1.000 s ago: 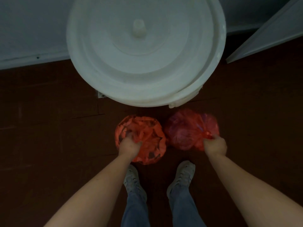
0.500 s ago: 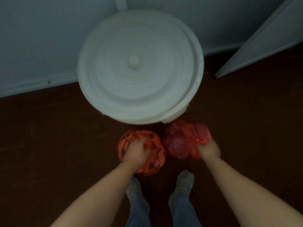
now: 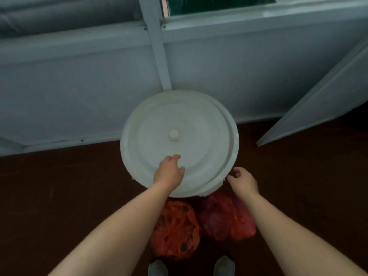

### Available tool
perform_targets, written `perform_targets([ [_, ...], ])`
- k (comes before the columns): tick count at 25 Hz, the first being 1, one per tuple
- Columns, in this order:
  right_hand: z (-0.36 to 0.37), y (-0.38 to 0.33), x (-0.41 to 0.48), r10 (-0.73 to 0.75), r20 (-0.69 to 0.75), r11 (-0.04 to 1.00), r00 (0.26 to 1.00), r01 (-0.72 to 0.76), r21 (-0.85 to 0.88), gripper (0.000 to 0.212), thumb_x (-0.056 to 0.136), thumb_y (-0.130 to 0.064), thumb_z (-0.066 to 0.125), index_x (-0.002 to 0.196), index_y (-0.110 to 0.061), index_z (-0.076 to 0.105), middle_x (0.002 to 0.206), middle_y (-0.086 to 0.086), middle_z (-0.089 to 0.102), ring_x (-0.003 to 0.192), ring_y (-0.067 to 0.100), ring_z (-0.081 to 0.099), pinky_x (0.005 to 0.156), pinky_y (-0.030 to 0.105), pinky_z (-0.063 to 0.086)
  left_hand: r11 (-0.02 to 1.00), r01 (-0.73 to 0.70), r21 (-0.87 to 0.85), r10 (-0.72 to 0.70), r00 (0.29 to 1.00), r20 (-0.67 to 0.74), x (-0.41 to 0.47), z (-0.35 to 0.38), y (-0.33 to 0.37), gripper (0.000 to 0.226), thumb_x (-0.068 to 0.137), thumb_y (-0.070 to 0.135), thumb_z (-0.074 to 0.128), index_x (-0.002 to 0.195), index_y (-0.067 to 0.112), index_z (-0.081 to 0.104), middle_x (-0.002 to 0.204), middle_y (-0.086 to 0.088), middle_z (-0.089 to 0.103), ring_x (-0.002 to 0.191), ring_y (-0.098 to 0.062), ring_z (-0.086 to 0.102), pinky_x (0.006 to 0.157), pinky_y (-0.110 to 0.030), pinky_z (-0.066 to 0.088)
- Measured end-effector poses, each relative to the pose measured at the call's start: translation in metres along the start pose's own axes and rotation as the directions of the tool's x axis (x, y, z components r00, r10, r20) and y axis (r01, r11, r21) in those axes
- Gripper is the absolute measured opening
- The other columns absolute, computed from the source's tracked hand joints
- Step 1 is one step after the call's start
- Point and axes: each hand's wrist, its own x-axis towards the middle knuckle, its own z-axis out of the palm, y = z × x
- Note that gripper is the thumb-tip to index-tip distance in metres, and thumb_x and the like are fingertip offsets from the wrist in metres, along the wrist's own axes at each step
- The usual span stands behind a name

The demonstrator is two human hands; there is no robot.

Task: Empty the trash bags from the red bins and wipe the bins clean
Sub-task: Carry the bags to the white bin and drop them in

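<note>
Dark floor (image 3: 59,196), both bags (image 3: 175,230) released, empty hands (image 3: 169,172) spread, raised to white lid (image 3: 179,140)

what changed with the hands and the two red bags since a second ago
Both hands let go of the bags and moved up: left hand now over the white lid, right hand open beside its rim. Both red bags stay on the floor; the lid stays on.

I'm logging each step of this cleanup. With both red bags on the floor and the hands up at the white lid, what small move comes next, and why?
Probably lift the lid off. The left hand is over it, the right hand at its rim, both empty, and the two red bags lie below, likely to go inside.
</note>
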Motion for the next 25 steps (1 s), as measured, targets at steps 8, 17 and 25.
perform_targets([
  [8,0.064,-0.033,0.047,-0.248,0.000,0.969,0.969,0.248,-0.017,0.049,0.095,-0.022,0.061,0.143,-0.020,0.052,0.138,0.006,0.055,0.118,0.022,0.058,0.093,0.028,0.044,0.983,-0.017,0.180,0.028,0.998,-0.063,0.122,-0.008,-0.012,0.068,0.099,0.045,0.053,0.157,0.031,0.021,0.158,-0.012,0.021,0.139,-0.038,0.034,0.107,-0.051,0.039],
  [17,0.075,-0.013,0.049,-0.301,-0.144,0.953,0.943,0.301,-0.020,0.039,0.097,-0.015,0.057,0.136,-0.016,0.059,0.136,0.003,0.057,0.117,0.019,0.057,0.098,0.029,0.044,0.957,0.012,0.291,-0.018,1.000,0.015,0.176,0.004,-0.016,0.058,0.102,0.052,0.042,0.151,0.026,0.024,0.138,-0.021,0.044,0.125,-0.044,0.046,0.100,-0.049,0.041],
  [25,0.061,0.000,0.051,-0.211,-0.242,0.975,0.947,0.220,0.010,0.039,0.096,-0.012,0.056,0.135,-0.013,0.060,0.129,0.004,0.059,0.110,0.018,0.058,0.093,0.026,0.043,0.934,-0.101,0.342,0.110,0.994,-0.008,0.172,0.002,-0.033,0.053,0.104,0.041,0.042,0.148,0.015,0.028,0.126,-0.026,0.053,0.115,-0.046,0.053,0.093,-0.048,0.044],
])
